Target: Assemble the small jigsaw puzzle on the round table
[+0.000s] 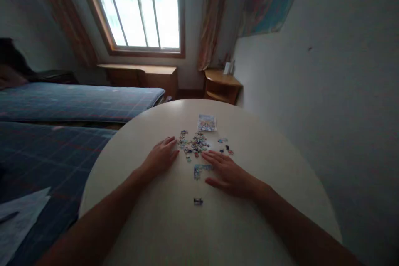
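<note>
2 flat hands (160,156) (229,173) beside puzzle pieces (193,144) on round table (162,224)

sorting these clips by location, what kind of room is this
Most likely a bedroom in a home or dormitory. Beds with blue plaid covers stand beside the round pale table, a barred window with curtains lights the room, and both hands rest flat by a pile of small colourful jigsaw pieces.

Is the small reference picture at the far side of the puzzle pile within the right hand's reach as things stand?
Probably yes: the right hand lies flat near the pile; bare table leads toward the picture.
</note>
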`<control>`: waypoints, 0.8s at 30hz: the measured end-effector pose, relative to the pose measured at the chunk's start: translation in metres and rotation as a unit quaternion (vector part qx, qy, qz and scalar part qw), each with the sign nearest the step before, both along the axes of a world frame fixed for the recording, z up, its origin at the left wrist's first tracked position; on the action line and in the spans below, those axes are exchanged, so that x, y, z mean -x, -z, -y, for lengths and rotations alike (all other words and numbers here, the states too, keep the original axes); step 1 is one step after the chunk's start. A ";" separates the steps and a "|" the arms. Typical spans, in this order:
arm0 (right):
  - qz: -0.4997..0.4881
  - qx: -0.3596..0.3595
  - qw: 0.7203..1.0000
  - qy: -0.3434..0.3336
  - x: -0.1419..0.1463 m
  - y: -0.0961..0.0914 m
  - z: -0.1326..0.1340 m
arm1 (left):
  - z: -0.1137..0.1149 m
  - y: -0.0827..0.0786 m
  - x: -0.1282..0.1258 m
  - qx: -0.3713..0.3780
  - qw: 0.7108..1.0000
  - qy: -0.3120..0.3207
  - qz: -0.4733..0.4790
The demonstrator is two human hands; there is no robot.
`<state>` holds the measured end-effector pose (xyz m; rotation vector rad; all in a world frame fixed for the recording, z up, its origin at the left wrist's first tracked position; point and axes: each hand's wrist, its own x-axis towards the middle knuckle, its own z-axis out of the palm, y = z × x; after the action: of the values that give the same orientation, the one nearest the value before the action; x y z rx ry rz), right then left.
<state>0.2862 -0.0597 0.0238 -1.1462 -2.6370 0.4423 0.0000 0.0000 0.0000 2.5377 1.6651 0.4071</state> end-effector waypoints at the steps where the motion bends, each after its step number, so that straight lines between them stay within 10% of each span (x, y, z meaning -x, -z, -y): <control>1: 0.004 0.006 1.000 0.005 -0.002 -0.001 -0.002 | 0.001 0.001 0.000 -0.003 1.000 0.003 0.005; 24: -0.069 -0.050 0.990 0.113 0.014 -0.001 -0.047 | 0.015 0.002 -0.020 -0.081 0.985 0.121 0.096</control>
<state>0.2721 -0.0129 0.0252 -1.3138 -2.3499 0.3284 0.0196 -0.0154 -0.0018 2.6702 1.2886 0.7645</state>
